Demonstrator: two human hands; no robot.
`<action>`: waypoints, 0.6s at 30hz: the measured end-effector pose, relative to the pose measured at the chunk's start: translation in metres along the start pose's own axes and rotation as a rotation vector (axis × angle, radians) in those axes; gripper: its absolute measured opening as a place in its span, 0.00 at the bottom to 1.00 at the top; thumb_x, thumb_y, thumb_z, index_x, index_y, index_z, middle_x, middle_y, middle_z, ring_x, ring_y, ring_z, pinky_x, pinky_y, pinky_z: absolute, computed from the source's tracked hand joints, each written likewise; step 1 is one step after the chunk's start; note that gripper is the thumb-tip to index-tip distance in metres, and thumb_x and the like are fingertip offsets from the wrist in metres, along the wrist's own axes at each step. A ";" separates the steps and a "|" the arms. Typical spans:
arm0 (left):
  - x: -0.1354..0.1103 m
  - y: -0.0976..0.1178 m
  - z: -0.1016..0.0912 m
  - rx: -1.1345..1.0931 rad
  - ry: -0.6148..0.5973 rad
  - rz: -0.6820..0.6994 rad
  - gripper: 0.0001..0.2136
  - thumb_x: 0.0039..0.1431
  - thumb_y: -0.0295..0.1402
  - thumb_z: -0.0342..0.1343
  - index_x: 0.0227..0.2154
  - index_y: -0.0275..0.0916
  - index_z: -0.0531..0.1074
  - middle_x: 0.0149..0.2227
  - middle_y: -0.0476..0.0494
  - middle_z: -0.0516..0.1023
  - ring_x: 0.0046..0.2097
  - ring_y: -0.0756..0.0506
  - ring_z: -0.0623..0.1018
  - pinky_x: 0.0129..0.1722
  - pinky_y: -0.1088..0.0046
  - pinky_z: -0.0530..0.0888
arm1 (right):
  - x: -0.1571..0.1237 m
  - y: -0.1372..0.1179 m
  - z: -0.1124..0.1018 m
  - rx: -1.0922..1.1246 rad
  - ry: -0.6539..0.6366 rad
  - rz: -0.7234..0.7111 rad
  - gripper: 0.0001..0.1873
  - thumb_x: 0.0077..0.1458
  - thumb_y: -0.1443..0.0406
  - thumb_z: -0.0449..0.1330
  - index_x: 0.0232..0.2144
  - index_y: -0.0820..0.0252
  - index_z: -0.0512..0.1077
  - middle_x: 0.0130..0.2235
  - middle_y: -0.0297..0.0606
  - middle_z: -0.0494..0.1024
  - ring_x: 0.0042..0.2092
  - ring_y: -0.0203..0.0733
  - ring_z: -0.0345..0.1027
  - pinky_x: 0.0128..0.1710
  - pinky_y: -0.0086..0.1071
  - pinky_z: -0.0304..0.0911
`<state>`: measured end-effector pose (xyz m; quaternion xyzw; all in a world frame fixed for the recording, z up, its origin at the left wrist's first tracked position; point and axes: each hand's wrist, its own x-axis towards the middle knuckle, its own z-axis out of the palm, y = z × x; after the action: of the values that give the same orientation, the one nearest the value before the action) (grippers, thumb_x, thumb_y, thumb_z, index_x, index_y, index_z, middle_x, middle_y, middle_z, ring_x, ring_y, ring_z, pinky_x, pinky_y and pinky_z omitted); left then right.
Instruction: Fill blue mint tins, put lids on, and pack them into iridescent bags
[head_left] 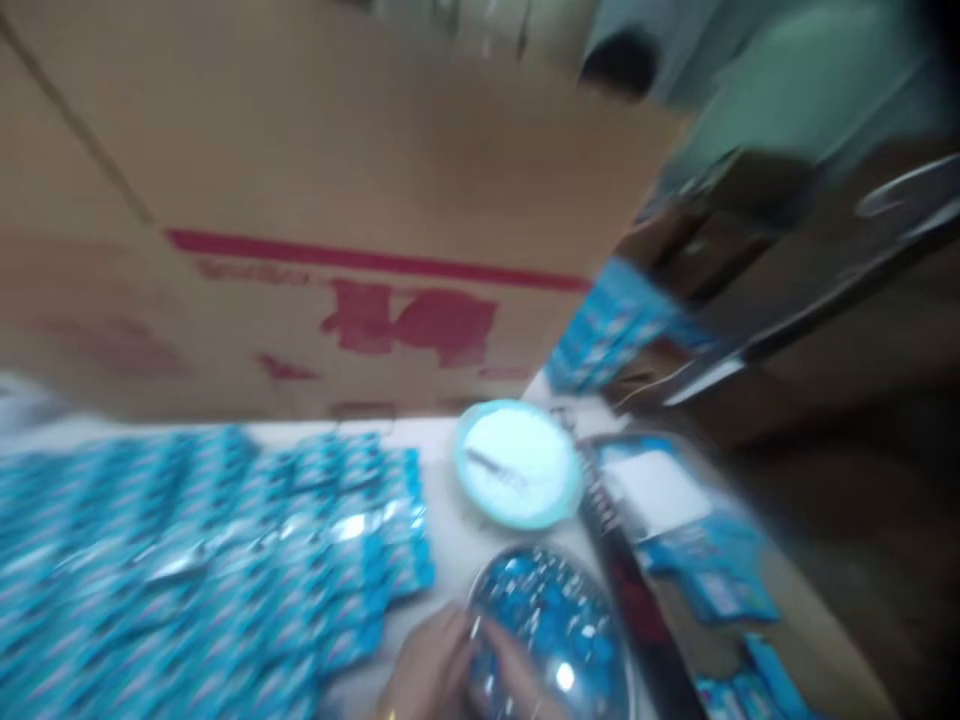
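Both hands come in at the bottom edge, smeared by motion. My left hand (424, 665) has its fingers drawn together at the rim of a round metal bowl (628, 660). My right hand (519, 672) meets it over the bowl's near left side, fingers pinched inward. A small glint shows between the fingertips, but what they hold is too blurred to name. Small shiny blue pieces (555, 610) fill the bowl. Just behind the bowl stands a pale tub with a turquoise rim (517, 465), with a dark thin object across its white inside.
Overlapping rows of blue packets (187, 570) cover the table's left. A large cardboard box (360, 180) stands behind. On the right are a dark strip (637, 600), an open carton with blue packs (720, 590) and hanging packets (607, 325). A person's head (621, 62) shows beyond.
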<state>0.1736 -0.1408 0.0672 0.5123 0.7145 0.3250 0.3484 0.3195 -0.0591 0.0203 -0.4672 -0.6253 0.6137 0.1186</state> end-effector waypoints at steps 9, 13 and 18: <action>-0.014 -0.049 -0.037 0.331 -0.011 0.239 0.07 0.64 0.33 0.47 0.38 0.39 0.70 0.37 0.42 0.73 0.39 0.46 0.74 0.39 0.69 0.74 | 0.002 -0.019 0.088 0.622 -0.178 0.316 0.29 0.48 0.39 0.56 0.25 0.59 0.68 0.17 0.29 0.65 0.17 0.32 0.56 0.16 0.27 0.50; -0.008 -0.051 -0.057 0.285 -0.065 0.181 0.09 0.64 0.36 0.48 0.40 0.37 0.69 0.41 0.40 0.70 0.41 0.45 0.73 0.40 0.69 0.74 | 0.015 -0.017 0.097 0.712 -0.243 0.400 0.31 0.49 0.38 0.55 0.24 0.61 0.68 0.14 0.28 0.62 0.14 0.30 0.52 0.14 0.25 0.46; -0.001 -0.067 -0.072 0.334 -0.172 0.301 0.12 0.65 0.30 0.44 0.45 0.39 0.70 0.43 0.40 0.72 0.44 0.45 0.73 0.45 0.67 0.72 | 0.026 -0.012 0.102 0.754 -0.357 0.496 0.35 0.51 0.36 0.48 0.20 0.61 0.67 0.11 0.29 0.59 0.12 0.30 0.49 0.12 0.25 0.44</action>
<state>0.0802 -0.1668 0.0516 0.6896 0.6415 0.2055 0.2660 0.2265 -0.1053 -0.0023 -0.4140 -0.2400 0.8778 0.0205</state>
